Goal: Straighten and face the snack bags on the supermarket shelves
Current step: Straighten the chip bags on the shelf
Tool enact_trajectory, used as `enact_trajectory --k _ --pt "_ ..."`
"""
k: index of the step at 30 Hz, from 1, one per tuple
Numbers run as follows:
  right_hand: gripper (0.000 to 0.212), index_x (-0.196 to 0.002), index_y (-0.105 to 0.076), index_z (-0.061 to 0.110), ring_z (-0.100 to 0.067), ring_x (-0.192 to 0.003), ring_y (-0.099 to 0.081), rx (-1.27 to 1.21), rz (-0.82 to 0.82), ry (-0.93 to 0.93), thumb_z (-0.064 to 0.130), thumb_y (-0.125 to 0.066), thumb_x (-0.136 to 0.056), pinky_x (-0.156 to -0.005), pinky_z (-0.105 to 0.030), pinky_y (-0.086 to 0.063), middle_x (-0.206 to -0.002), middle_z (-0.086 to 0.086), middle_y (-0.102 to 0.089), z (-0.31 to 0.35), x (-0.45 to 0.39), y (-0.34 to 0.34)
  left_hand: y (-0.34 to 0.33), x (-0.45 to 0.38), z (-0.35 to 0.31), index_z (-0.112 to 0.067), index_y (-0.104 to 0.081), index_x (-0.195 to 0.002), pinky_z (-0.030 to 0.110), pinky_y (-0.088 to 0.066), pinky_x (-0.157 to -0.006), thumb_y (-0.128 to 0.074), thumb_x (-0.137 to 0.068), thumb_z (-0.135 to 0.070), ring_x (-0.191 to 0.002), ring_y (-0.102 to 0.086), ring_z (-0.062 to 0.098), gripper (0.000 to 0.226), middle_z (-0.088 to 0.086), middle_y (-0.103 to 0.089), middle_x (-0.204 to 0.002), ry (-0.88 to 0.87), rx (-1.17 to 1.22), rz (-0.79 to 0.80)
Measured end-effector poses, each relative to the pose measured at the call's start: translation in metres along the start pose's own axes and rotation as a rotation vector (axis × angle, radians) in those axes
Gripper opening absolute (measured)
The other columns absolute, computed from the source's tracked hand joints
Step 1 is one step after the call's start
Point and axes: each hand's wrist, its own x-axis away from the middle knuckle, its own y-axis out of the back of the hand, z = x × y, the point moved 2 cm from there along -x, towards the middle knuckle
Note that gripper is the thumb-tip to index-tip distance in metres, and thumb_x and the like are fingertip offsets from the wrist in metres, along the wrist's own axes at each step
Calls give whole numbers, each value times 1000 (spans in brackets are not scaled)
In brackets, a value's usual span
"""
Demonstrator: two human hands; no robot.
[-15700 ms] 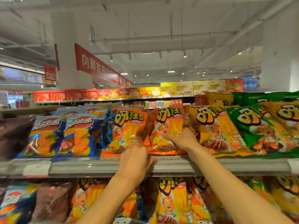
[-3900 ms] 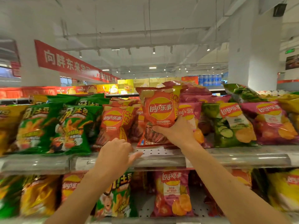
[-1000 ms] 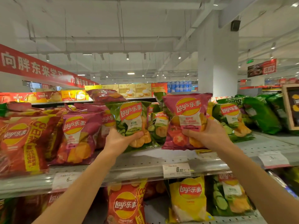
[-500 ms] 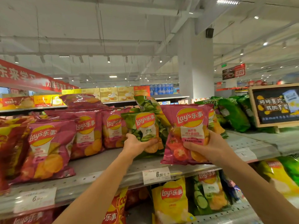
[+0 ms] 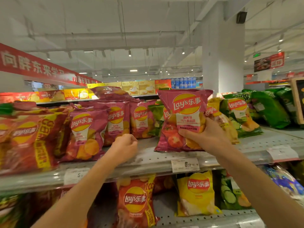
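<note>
One grip is loaded: my right hand (image 5: pixel 209 134) pinches the pink tomato bag (image 5: pixel 181 120) at its lower right, upright, its base near the top shelf (image 5: pixel 148 159) front edge. My left hand (image 5: pixel 125 146) is loosely curled, holding nothing. Risk: squeezing crushes the chips, and early release lets the bag tip over the edge. The yellow bag (image 5: pixel 220 119) crowds behind; the pink row (image 5: pixel 115 122) stands left.
</note>
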Motion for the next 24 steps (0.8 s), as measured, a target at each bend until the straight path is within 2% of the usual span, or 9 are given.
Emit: enact_trajectory --k 3,5,8,11,14,19,24 --pt "63 -121 -61 38 -8 -103 -63 -32 42 22 54 -88 -67 -90 -29 -52 -106 20 -67 15 -7 -40 22 37 22 -17 -70 -83 34 -54 -62 -57 -91 -60 -67 -66 13 45 -1 -71 -72 -31 -243 -41" --pt "58 -118 -61 39 -11 -106 -63 -10 77 48 53 -88 -69 -93 -32 -53 -105 19 -66 23 -13 -71 29 55 27 -13 -70 -77 33 -49 -56 -60 -83 -70 -65 -65 18 58 4 -70 -70 -38 -393 -56" --pt "65 -123 -59 28 -16 -112 -64 47 177 13 53 -87 -70 -99 -38 -53 -117 8 -70 27 -25 -115 31 66 25 -14 -73 -82 35 -58 -68 -64 -85 -62 -70 -65 17 49 3 -71 -77 -55 -436 -73" --pt "68 -127 -62 24 -17 -111 -66 43 258 -49 51 -88 -70 -96 -33 -53 -117 5 -71 23 -33 -148 28 71 23 -18 -72 -84 33 -57 -74 -67 -88 -53 -75 -63 13 36 -4 -66 -81 -45 -403 -151" --pt "66 -125 -65 22 -16 -108 -67 15 325 -112 50 -89 -70 -100 -39 -55 -114 4 -72 16 -40 -168 26 72 25 -20 -71 -87 26 -51 -72 -65 -89 -53 -79 -59 10 33 -8 -60 -85 -76 -401 -209" --pt "59 -122 -67 22 -14 -100 -70 13 437 -150 46 -88 -73 -96 -36 -57 -106 5 -74 14 -46 -175 23 71 30 -21 -71 -89 27 -50 -75 -64 -90 -52 -82 -54 10 31 -9 -54 -87 -122 -340 -244" --pt "68 -127 -61 21 -18 -112 -65 60 457 -146 54 -86 -72 -103 -39 -53 -122 1 -69 19 -46 -172 20 70 34 -23 -72 -90 23 -48 -70 -66 -88 -52 -79 -52 7 29 -12 -53 -85 -149 -313 -275"
